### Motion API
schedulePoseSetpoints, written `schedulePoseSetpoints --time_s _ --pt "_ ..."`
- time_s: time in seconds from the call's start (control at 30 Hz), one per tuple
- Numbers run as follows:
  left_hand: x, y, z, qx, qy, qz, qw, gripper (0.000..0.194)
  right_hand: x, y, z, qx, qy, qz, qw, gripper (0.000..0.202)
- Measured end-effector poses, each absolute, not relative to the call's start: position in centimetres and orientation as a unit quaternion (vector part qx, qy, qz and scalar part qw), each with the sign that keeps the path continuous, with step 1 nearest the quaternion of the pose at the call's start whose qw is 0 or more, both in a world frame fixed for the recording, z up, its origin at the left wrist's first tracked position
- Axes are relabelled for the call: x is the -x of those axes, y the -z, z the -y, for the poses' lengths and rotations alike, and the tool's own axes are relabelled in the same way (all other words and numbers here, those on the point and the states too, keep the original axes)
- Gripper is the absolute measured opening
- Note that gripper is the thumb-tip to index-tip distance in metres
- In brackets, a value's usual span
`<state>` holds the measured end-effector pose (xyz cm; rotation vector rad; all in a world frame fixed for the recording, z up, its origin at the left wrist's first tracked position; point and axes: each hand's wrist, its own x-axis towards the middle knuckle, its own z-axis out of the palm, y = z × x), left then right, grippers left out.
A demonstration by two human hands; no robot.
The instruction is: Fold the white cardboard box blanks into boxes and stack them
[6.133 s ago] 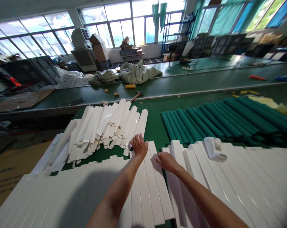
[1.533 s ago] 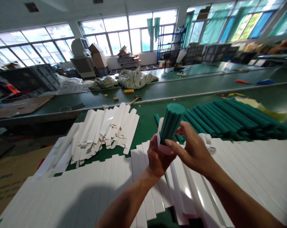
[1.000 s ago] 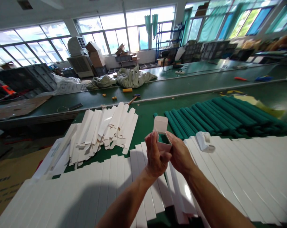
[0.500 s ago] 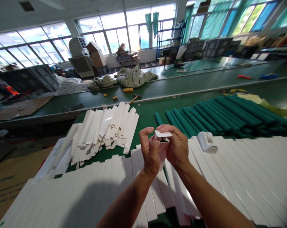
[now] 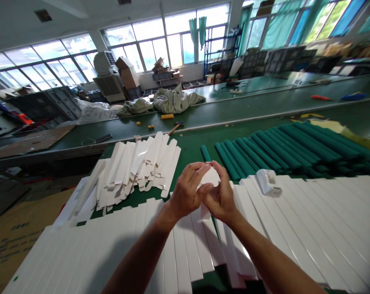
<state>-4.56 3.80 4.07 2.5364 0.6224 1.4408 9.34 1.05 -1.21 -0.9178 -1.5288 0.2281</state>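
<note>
Between my two hands is the end of a long white cardboard box [image 5: 210,176], its end flap showing between the fingers. My left hand [image 5: 189,188] is closed around the left side of that end, thumb bent toward the flap. From the right, my right hand [image 5: 222,196] grips the same end, with its fingers curled over the far edge. The box's body runs down below the hands, mostly hidden by them. Under my forearms lie rows of long white boxes [image 5: 117,245], side by side. Just beyond my hands is a single green ribbed roll [image 5: 206,153].
Loose flat white boxes [image 5: 136,163] are piled at the left. Many green ribbed rolls [image 5: 283,147] are stacked at the right. A white tape dispenser [image 5: 268,182] sits on the right-hand boxes. Farther back lie a hammer [image 5: 174,128] and a yellow block [image 5: 167,116].
The end flap stood raised over the opening before; now it lies against the box end. My left hand has turned over toward it, and both thumbs have come together at the end.
</note>
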Motion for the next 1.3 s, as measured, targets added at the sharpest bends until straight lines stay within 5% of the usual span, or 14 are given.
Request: schedulePoseSetpoints --time_s 0.47,0.93,1.3 --pt "5.3 -6.7 -4.1 -0.89 -0.352 -0.28 0.08 0.037 -8.9 0.9 -1.5 0.498 -0.083 0.664 0.552 0.069" --pt "5.7 -9.5 -3.7 -0.948 -0.207 -0.235 -0.052 0.037 -9.5 1.1 -1.8 0.447 -0.163 0.685 0.552 0.084" --pt "4.9 -6.0 -4.4 -0.928 -0.304 -0.187 -0.109 0.046 -10.0 0.6 -2.3 0.381 -0.24 0.7 0.555 0.102"
